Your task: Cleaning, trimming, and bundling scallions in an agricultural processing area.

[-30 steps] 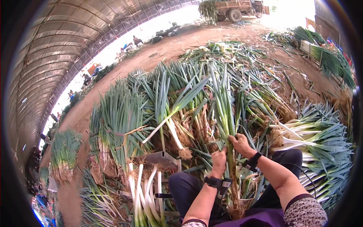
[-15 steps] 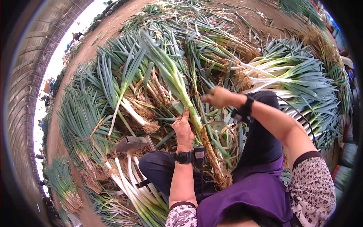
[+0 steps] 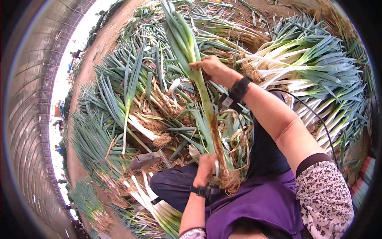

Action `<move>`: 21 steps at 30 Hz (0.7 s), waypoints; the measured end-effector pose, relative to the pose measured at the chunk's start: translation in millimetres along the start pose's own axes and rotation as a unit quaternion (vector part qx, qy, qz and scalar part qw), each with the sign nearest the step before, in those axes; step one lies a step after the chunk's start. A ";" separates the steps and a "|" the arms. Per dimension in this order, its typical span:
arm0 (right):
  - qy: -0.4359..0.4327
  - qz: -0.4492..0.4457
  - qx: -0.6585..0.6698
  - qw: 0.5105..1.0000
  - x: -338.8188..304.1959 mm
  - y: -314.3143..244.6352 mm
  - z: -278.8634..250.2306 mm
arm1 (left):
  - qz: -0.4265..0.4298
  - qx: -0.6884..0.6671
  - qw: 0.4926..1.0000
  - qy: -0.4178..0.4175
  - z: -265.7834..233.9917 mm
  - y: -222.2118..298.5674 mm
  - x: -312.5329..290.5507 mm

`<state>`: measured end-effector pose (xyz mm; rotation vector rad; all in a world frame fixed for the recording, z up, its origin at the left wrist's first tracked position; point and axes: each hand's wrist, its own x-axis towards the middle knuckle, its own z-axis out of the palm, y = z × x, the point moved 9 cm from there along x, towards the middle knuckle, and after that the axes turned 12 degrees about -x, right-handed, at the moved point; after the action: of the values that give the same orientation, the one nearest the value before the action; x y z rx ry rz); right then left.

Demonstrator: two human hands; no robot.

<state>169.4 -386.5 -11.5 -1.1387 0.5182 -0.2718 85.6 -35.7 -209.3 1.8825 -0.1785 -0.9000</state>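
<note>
A large leek (image 3: 206,99) stands in front of me, leaves up and slightly left, bushy roots (image 3: 230,182) near my lap. My right hand (image 3: 213,71) is closed round its upper stem, just below where the green leaves fan out. Lower down, my left hand (image 3: 205,166) is a closed fist beside the brownish, soil-stained lower stem. A green outer leaf (image 3: 203,126) hangs away from the stem and runs down into that fist. Fingers of the left hand are partly blurred.
Trimmed leeks with white stems (image 3: 296,73) are heaped at the right. Untrimmed leeks (image 3: 95,131) lie in bunches at the left. A metal bracket (image 3: 144,160) stands by my left knee, with white-stemmed leeks (image 3: 159,213) beneath. A black cable (image 3: 310,113) loops past my right arm.
My right hand has come left and taken hold of the leek's upper stem. My left hand has moved down from mid-stem towards the roots, drawing an outer leaf down. The leek has risen slightly.
</note>
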 end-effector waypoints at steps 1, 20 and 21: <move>-0.014 -0.008 0.014 1.000 4.3 -1.9 -17.2 | -0.040 0.120 0.991 -0.052 11.0 -14.8 -7.1; -0.086 -0.120 -0.179 0.973 -51.4 -10.8 -2.5 | 0.153 -0.348 0.917 -0.119 58.9 293.7 64.1; -0.090 -0.077 -0.087 0.989 -51.0 -2.9 -1.9 | 0.135 -0.348 0.920 -0.116 59.0 289.9 68.8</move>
<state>125.1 -365.8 3.5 -1.3616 0.2997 -0.2574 170.7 -253.7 -15.5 1.0597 -0.2188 -0.8470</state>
